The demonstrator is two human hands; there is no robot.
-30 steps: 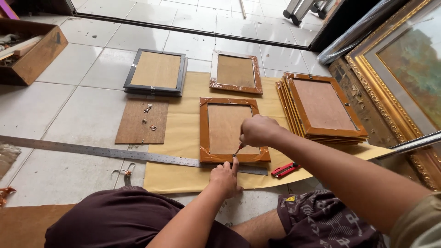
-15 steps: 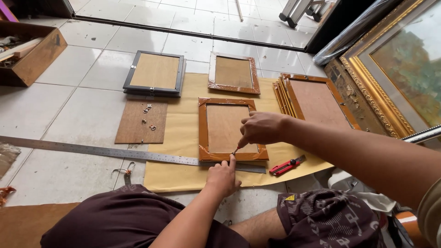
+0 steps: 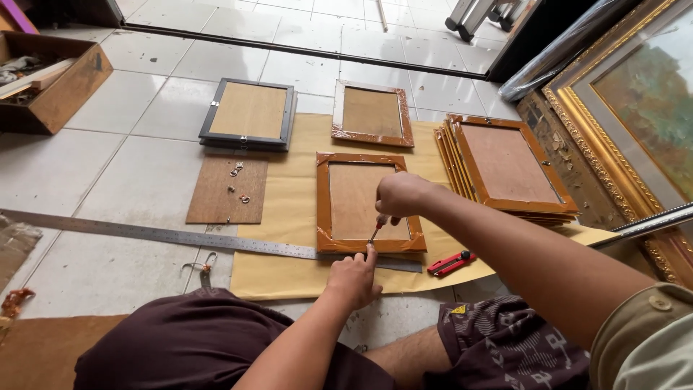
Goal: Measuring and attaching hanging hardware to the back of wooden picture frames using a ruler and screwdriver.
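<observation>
A: Item one, the thing under the hands?

B: Brown picture frame (image 3: 364,202), back side up, flat on yellow paper sheet (image 3: 289,209) on the floor. Right hand (image 3: 399,195) is closed round a small red-handled tool (image 3: 376,230), tip down on the frame's near rail. Left hand (image 3: 354,278) lies just below that rail, fingers loosely curled, forefinger stretched to the frame's edge beside the tool tip; it grips nothing that I can see.

A: Step in hand?

B: By my reading, fixing or prying something at the near rail of the backing. The next move calls for steady downward pressure and the left forefinger kept off the tip.

A: Surroundings, outward?

B: Long steel ruler (image 3: 180,237) running left from the left hand, passing under the frame's near edge. Red utility knife (image 3: 451,262) just right of the left hand. Brown board (image 3: 224,195) with small metal hangers (image 3: 238,184), left of the frame. Beyond the hands: black frame (image 3: 249,112), another brown frame (image 3: 372,113). Right of the right hand: stack of frames (image 3: 505,166); further right, a gilt-framed painting (image 3: 635,108). Far left, wooden box (image 3: 50,83).
</observation>
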